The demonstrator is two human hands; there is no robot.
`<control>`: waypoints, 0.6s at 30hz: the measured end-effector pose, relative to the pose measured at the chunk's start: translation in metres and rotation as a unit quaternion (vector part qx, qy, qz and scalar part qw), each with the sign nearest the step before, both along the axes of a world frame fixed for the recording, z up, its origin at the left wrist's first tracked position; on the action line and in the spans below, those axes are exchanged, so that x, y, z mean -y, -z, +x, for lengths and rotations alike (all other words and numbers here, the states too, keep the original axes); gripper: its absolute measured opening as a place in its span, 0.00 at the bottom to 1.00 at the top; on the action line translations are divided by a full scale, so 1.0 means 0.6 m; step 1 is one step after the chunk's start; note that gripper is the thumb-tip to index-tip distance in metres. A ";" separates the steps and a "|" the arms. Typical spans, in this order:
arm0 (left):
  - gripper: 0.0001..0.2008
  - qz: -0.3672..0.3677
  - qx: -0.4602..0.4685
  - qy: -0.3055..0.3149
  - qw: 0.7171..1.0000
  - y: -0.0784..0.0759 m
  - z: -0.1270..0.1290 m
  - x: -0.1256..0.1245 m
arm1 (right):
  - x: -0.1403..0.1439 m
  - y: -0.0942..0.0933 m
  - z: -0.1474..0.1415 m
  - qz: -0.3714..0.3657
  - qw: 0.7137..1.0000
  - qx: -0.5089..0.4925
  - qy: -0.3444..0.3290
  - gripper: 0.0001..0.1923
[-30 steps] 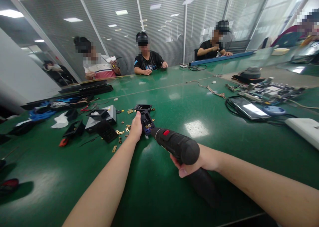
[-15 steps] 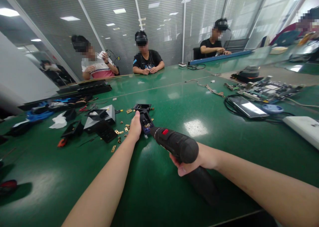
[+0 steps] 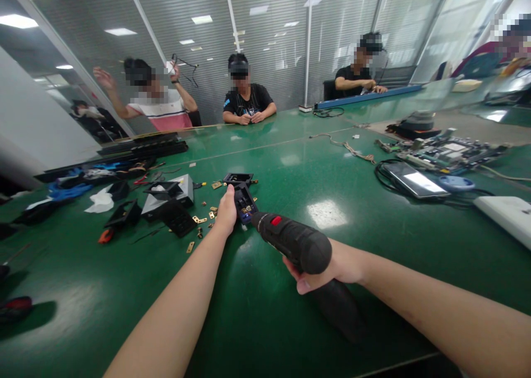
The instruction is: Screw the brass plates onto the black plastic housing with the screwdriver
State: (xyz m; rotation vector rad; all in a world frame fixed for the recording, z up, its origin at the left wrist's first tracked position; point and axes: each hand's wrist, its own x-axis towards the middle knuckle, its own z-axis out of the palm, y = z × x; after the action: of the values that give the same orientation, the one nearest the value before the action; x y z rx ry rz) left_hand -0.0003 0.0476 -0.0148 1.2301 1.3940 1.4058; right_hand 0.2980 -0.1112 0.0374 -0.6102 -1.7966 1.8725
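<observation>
Fingers of the right hand [image 3: 332,267] are wrapped around the grip of a black electric screwdriver [image 3: 290,241], whose nose points to 11 o'clock. At its tip sits a small black plastic housing [image 3: 244,200], pinched by the left hand [image 3: 226,212] pressing from its 9 o'clock side. Brass hinges [image 3: 199,221] lie scattered at 9 o'clock on the green table [image 3: 290,162].

I can read no text anywhere; the print on one person's black T-shirt [image 3: 248,110] looks too blurred.
</observation>
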 end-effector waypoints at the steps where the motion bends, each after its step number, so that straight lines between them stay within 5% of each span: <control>1: 0.43 -0.005 0.007 -0.004 1.000 0.000 0.000 0.000 | -0.001 0.002 0.000 0.001 1.000 0.002 -0.001 0.32; 18: 0.42 -0.016 0.009 -0.010 1.000 0.005 -0.004 -0.003 | -0.004 0.011 -0.001 -0.013 1.000 -0.002 -0.002 0.30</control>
State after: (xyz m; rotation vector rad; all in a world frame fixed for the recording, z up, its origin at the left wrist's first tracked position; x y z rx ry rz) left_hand -0.0024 0.0492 -0.0178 1.1828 1.4146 1.3999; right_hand 0.2976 -0.1086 0.0306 -0.6119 -1.7750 1.9024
